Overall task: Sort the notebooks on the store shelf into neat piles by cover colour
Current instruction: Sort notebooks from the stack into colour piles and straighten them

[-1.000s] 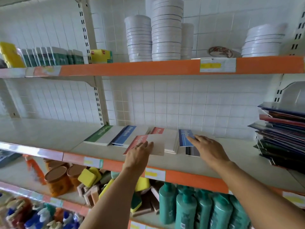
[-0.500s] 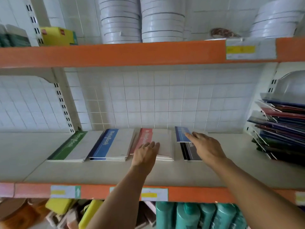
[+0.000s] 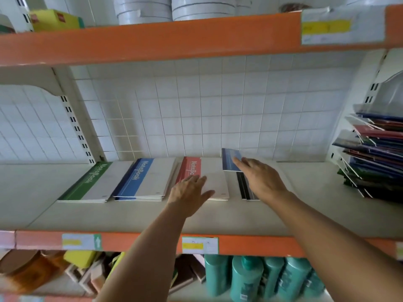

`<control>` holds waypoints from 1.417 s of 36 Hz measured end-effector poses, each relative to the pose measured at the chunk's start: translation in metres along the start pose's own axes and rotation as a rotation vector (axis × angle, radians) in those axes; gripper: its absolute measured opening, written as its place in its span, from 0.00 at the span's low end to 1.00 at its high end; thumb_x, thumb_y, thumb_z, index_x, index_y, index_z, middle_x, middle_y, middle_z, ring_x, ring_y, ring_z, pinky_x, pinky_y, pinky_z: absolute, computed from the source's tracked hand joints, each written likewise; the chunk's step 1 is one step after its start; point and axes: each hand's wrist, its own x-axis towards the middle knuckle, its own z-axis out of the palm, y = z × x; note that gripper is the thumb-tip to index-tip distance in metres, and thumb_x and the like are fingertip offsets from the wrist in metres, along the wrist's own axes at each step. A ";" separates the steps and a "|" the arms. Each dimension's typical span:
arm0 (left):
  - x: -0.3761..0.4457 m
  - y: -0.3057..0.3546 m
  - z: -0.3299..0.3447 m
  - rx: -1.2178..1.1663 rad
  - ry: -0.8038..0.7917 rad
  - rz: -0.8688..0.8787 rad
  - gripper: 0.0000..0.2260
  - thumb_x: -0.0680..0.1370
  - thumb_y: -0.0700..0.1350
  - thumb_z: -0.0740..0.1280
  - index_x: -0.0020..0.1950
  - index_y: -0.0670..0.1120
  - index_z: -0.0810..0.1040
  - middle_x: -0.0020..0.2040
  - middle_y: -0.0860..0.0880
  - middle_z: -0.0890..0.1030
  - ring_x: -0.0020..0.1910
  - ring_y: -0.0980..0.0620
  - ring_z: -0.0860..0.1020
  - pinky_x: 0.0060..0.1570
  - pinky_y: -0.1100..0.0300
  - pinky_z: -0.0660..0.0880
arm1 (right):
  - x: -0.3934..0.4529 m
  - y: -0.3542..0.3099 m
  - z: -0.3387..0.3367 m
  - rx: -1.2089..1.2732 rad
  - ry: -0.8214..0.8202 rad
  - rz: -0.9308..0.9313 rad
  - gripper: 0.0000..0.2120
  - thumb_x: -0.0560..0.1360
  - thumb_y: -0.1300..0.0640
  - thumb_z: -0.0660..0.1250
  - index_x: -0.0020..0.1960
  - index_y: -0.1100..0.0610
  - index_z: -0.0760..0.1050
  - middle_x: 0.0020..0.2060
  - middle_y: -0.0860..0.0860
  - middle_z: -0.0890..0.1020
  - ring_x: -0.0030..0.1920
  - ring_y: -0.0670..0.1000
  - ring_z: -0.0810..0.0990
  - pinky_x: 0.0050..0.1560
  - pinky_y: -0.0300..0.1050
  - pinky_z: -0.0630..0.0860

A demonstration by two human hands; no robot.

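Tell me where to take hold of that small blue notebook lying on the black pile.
Pinch the small blue notebook at its near edge, coming from the front-right, where the right hand already rests. It lies loose and askew on the black pile, so that edge seems to stick out, leaving room for fingers beneath.

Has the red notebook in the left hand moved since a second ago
Yes. The red notebook was held out over the shelf's front; now it lies on the red pile beside the blue pile, under the flat left hand.
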 end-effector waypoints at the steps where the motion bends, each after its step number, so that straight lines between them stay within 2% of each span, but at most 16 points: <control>1: -0.002 -0.003 -0.001 0.000 0.026 -0.005 0.26 0.80 0.62 0.53 0.73 0.50 0.62 0.73 0.48 0.66 0.70 0.46 0.67 0.63 0.50 0.70 | 0.000 -0.003 -0.002 0.006 0.004 -0.001 0.34 0.77 0.70 0.55 0.78 0.51 0.49 0.73 0.54 0.63 0.71 0.54 0.65 0.64 0.45 0.68; 6: -0.019 -0.028 -0.014 -0.032 0.066 -0.045 0.23 0.81 0.58 0.56 0.72 0.48 0.64 0.71 0.48 0.69 0.67 0.47 0.71 0.62 0.51 0.71 | 0.001 -0.023 -0.011 -0.007 0.027 -0.016 0.34 0.77 0.70 0.56 0.78 0.52 0.50 0.73 0.53 0.63 0.71 0.53 0.66 0.62 0.44 0.69; 9: -0.033 -0.049 -0.022 -0.006 0.091 -0.054 0.22 0.81 0.59 0.55 0.70 0.48 0.66 0.67 0.49 0.73 0.63 0.49 0.73 0.59 0.53 0.72 | 0.005 -0.045 -0.018 -0.014 0.022 -0.023 0.34 0.77 0.70 0.55 0.78 0.51 0.50 0.74 0.53 0.62 0.71 0.53 0.65 0.62 0.44 0.69; 13: -0.054 -0.089 -0.033 0.041 0.096 -0.099 0.23 0.82 0.58 0.53 0.73 0.49 0.64 0.70 0.50 0.69 0.70 0.49 0.67 0.63 0.53 0.68 | 0.013 -0.087 -0.022 -0.013 0.047 -0.042 0.34 0.77 0.71 0.55 0.78 0.51 0.50 0.74 0.53 0.63 0.70 0.54 0.66 0.62 0.46 0.70; 17: -0.072 -0.137 -0.040 0.048 0.086 -0.130 0.23 0.81 0.60 0.53 0.72 0.50 0.66 0.70 0.50 0.70 0.68 0.49 0.69 0.62 0.54 0.68 | 0.025 -0.138 -0.022 0.014 0.058 -0.067 0.35 0.77 0.70 0.57 0.78 0.51 0.51 0.74 0.55 0.63 0.70 0.54 0.67 0.64 0.46 0.70; 21: -0.086 -0.182 -0.050 0.058 0.097 -0.131 0.22 0.81 0.58 0.54 0.71 0.49 0.66 0.66 0.49 0.73 0.65 0.48 0.71 0.60 0.54 0.68 | 0.034 -0.186 -0.021 0.024 0.072 -0.084 0.33 0.77 0.70 0.55 0.78 0.51 0.51 0.72 0.54 0.65 0.69 0.55 0.67 0.61 0.46 0.70; 25: -0.096 -0.215 -0.055 0.051 0.091 -0.146 0.23 0.81 0.59 0.53 0.72 0.49 0.66 0.68 0.50 0.72 0.67 0.49 0.70 0.61 0.54 0.69 | 0.040 -0.222 -0.021 0.063 0.068 -0.112 0.34 0.76 0.72 0.55 0.78 0.52 0.53 0.71 0.55 0.67 0.68 0.56 0.69 0.61 0.48 0.72; 33: -0.099 -0.245 -0.051 0.041 0.096 -0.120 0.23 0.82 0.58 0.51 0.74 0.50 0.63 0.70 0.51 0.70 0.68 0.50 0.69 0.62 0.54 0.69 | 0.054 -0.266 -0.009 0.079 0.041 -0.174 0.31 0.78 0.72 0.52 0.78 0.54 0.53 0.72 0.56 0.65 0.70 0.56 0.67 0.66 0.47 0.68; 41: -0.089 -0.255 -0.045 0.049 0.088 -0.119 0.22 0.82 0.57 0.51 0.74 0.49 0.62 0.71 0.51 0.69 0.71 0.51 0.66 0.64 0.55 0.67 | 0.072 -0.273 0.019 0.078 -0.051 -0.210 0.31 0.77 0.70 0.53 0.78 0.53 0.54 0.70 0.53 0.68 0.67 0.55 0.69 0.61 0.47 0.72; 45: -0.082 -0.257 -0.044 0.050 0.087 -0.119 0.22 0.83 0.57 0.51 0.74 0.50 0.62 0.71 0.51 0.68 0.70 0.51 0.66 0.64 0.55 0.66 | 0.080 -0.271 0.028 0.034 -0.133 -0.228 0.27 0.81 0.63 0.53 0.78 0.52 0.50 0.71 0.53 0.66 0.68 0.54 0.69 0.59 0.49 0.75; 48: -0.076 -0.257 -0.045 0.043 0.082 -0.124 0.22 0.83 0.57 0.51 0.74 0.49 0.62 0.71 0.50 0.69 0.70 0.50 0.67 0.64 0.55 0.67 | 0.085 -0.270 0.032 0.024 -0.205 -0.227 0.24 0.83 0.50 0.52 0.77 0.51 0.51 0.73 0.52 0.63 0.71 0.54 0.65 0.61 0.51 0.74; 51: -0.072 -0.255 -0.046 0.038 0.081 -0.122 0.22 0.82 0.57 0.51 0.73 0.49 0.64 0.69 0.50 0.71 0.67 0.50 0.70 0.62 0.55 0.69 | 0.091 -0.268 0.034 0.027 -0.249 -0.222 0.26 0.82 0.45 0.52 0.77 0.52 0.52 0.74 0.52 0.62 0.72 0.54 0.63 0.64 0.52 0.71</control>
